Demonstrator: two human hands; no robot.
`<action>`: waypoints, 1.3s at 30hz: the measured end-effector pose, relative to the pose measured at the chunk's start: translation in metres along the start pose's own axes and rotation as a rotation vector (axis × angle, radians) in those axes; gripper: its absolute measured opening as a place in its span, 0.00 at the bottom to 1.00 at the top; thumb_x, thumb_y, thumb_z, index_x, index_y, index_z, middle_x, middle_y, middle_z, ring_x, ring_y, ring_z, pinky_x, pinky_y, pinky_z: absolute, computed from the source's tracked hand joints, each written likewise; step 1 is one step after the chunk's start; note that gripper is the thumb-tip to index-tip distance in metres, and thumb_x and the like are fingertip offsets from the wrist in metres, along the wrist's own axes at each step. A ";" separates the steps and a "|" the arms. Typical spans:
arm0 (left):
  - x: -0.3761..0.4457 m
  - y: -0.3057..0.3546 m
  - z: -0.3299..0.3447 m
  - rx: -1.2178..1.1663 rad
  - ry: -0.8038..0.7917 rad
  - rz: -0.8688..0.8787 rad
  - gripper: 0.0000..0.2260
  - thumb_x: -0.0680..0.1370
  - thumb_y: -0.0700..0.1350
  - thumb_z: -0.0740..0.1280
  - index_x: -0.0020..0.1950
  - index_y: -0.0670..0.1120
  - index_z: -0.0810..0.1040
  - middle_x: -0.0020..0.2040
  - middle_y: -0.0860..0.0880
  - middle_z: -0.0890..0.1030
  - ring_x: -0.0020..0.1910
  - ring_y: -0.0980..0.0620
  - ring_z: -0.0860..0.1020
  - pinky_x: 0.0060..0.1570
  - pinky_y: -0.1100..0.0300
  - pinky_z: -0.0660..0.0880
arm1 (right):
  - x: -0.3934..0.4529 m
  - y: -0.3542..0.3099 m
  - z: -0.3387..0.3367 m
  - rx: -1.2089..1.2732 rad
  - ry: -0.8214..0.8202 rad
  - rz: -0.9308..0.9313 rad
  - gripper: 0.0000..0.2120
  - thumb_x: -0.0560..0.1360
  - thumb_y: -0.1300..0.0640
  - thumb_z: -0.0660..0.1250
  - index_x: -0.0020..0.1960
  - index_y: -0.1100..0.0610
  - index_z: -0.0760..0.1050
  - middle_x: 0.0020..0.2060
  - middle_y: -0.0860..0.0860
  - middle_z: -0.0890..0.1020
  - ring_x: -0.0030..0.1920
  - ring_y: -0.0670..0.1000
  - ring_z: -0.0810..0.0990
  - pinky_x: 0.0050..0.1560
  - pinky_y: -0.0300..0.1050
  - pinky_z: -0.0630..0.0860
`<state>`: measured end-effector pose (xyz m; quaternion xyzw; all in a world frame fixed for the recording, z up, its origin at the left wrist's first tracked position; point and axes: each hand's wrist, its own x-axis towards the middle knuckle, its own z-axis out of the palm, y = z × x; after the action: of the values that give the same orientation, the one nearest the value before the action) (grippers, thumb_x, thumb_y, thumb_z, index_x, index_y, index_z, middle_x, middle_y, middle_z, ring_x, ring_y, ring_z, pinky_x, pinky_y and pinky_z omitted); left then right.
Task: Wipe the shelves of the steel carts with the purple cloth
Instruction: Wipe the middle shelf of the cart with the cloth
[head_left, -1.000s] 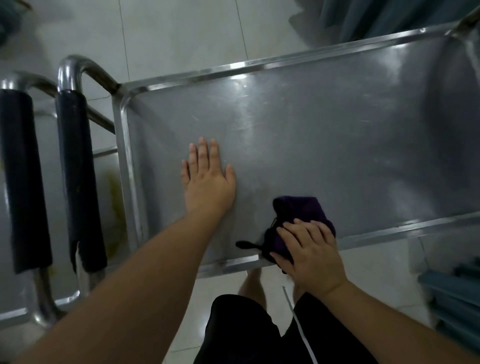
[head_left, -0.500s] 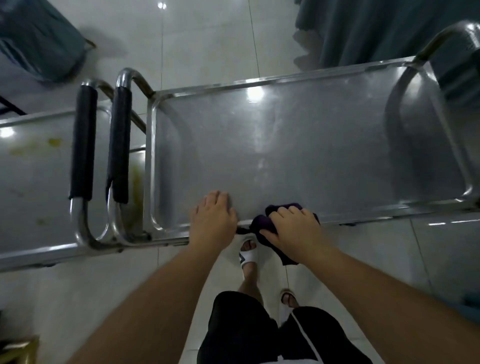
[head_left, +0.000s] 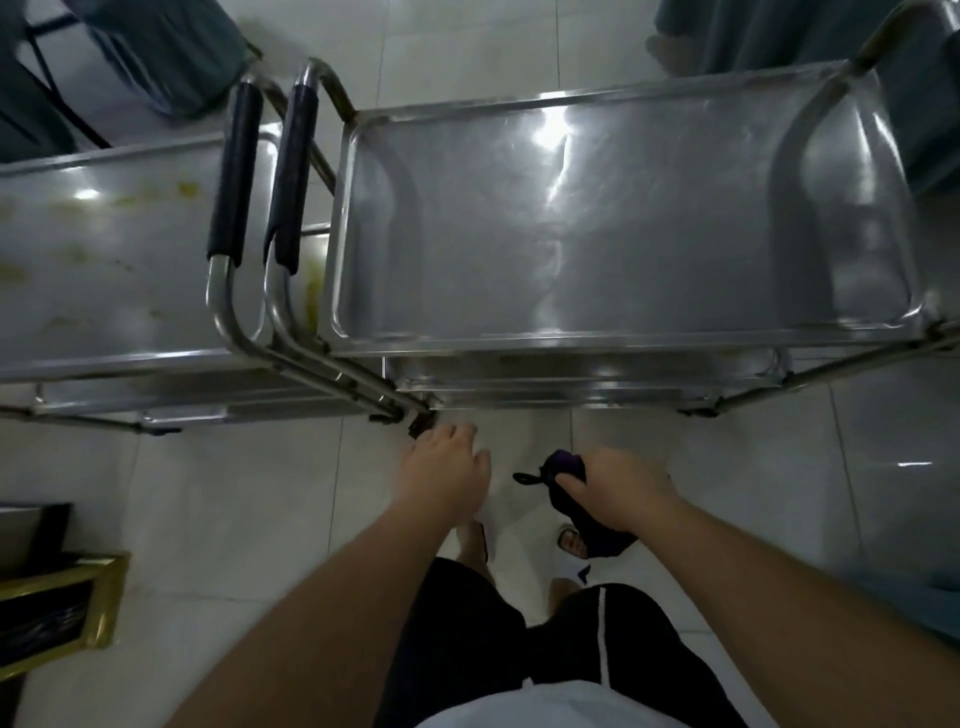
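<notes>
**A:** Where's the purple cloth (head_left: 571, 493) relative to the right-hand cart (head_left: 623, 218)?

**B:** Off it, on the person's side of the cart's near rail, over the floor. The right hand (head_left: 618, 488) has its fingers curled round the bunched cloth; that grip is closed on it. A dark loop sticks out of the bundle toward the left hand (head_left: 447, 462), and the rest hangs down toward the feet.

**A:** And the left hand?

**B:** Holding nothing, fingers loosely spread, just short of the cart's near-left corner leg.

**A:** Which way does the work lie?

**B:** Away from the person and up: the top shelf (head_left: 597, 249) runs long left to right. The lower shelves (head_left: 587, 376) peek out just under its near rail, nearer the cloth. The stained cart (head_left: 104, 249) sits left of the right-hand cart, handles touching or nearly, closer to the left hand.

**A:** So the cloth hand is nearer the right-hand cart?

**B:** Yes, I'd judge so.
</notes>
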<state>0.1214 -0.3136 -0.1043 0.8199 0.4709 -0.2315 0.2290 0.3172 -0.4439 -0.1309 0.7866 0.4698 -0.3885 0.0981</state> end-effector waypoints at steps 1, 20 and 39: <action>-0.004 -0.005 0.003 0.008 -0.019 -0.006 0.22 0.86 0.56 0.54 0.79 0.51 0.68 0.75 0.46 0.73 0.73 0.44 0.71 0.69 0.48 0.66 | 0.000 -0.004 0.005 0.029 -0.014 0.009 0.23 0.81 0.33 0.57 0.50 0.51 0.77 0.40 0.49 0.80 0.39 0.52 0.80 0.41 0.49 0.79; 0.008 -0.168 0.069 0.101 -0.191 -0.095 0.24 0.86 0.56 0.54 0.80 0.49 0.67 0.74 0.44 0.74 0.70 0.42 0.73 0.67 0.47 0.71 | 0.075 -0.092 0.086 0.365 -0.001 0.089 0.20 0.83 0.36 0.58 0.41 0.49 0.72 0.37 0.51 0.79 0.39 0.52 0.79 0.38 0.48 0.74; 0.217 -0.240 0.153 -0.409 0.233 -0.291 0.22 0.83 0.57 0.64 0.72 0.46 0.73 0.68 0.41 0.79 0.66 0.39 0.77 0.65 0.47 0.75 | 0.323 -0.132 0.127 0.484 0.355 -0.095 0.23 0.83 0.35 0.56 0.48 0.53 0.74 0.37 0.48 0.76 0.37 0.50 0.75 0.34 0.45 0.66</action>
<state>-0.0173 -0.1518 -0.3920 0.7015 0.6438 -0.0661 0.2984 0.2265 -0.2238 -0.4164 0.8197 0.4098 -0.3499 -0.1942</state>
